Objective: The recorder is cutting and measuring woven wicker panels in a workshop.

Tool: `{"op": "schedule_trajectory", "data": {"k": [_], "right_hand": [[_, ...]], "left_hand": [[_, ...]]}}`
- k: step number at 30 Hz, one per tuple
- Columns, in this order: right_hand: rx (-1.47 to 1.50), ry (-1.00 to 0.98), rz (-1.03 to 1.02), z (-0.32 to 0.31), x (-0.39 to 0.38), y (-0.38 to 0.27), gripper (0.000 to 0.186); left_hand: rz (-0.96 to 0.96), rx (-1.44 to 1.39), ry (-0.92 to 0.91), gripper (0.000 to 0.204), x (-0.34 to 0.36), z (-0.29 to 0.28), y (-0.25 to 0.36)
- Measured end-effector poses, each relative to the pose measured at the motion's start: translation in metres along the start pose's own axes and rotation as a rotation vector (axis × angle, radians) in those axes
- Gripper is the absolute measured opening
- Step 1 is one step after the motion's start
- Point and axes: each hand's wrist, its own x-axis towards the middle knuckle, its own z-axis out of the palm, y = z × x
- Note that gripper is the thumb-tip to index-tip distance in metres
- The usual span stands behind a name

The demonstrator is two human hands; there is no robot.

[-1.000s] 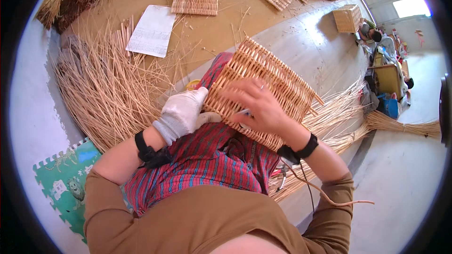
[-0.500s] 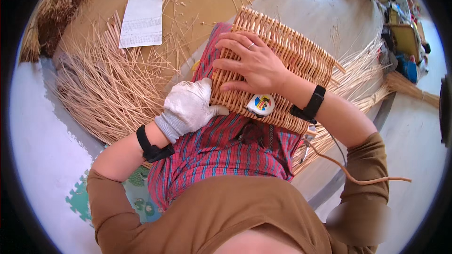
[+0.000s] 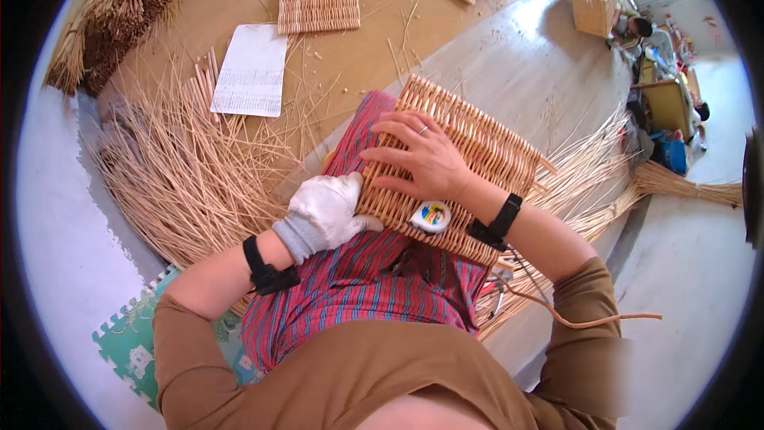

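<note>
A woven wicker panel [image 3: 477,139] lies across my lap, on red striped cloth [image 3: 334,291]. My left hand [image 3: 325,209], in a white work glove, grips the panel's left edge, its thumb low along the near corner and the other fingers partly hidden. My bare right hand [image 3: 426,155] rests on top of the weave with fingers spread; a ring is on one finger. Just below that palm sits a white tape measure [image 3: 430,216] with a colourful label, on the panel's near side. A single bent wicker rod [image 3: 585,323] sticks out to the right past my right forearm.
Loose rods [image 3: 191,183] are heaped at left, and more [image 3: 593,179] fan out at right. Beyond lie a white printed sheet [image 3: 251,72] and a small woven panel [image 3: 318,8]. A wicker box [image 3: 594,9] stands far right; bundled stalks [image 3: 135,8] fill the far left.
The view has tilted up, so the panel and floor things appear lower, and more of the far floor shows. Both hands keep nearly the same places on the panel.
</note>
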Motion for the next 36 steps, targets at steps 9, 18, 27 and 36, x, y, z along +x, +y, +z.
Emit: {"op": "schedule_trajectory", "data": {"k": [9, 18, 27, 36], "right_hand": [[-0.190, 0.014, 0.086, -0.011, 0.010, 0.013, 0.066], [-0.133, 0.131, 0.164, -0.005, 0.012, 0.015, 0.044], [-0.077, 0.154, 0.125, 0.001, 0.004, 0.025, 0.047], [0.026, -0.006, -0.023, -0.002, -0.005, -0.013, 0.059]], "left_hand": [[0.017, -0.031, 0.120, 0.082, 0.026, -0.024, -0.009], [0.087, 0.260, 0.011, 0.089, 0.046, -0.028, 0.008], [-0.005, 0.152, -0.100, 0.096, 0.051, -0.027, -0.001], [-0.002, 0.108, 0.138, 0.085, -0.028, 0.007, 0.004]]}}
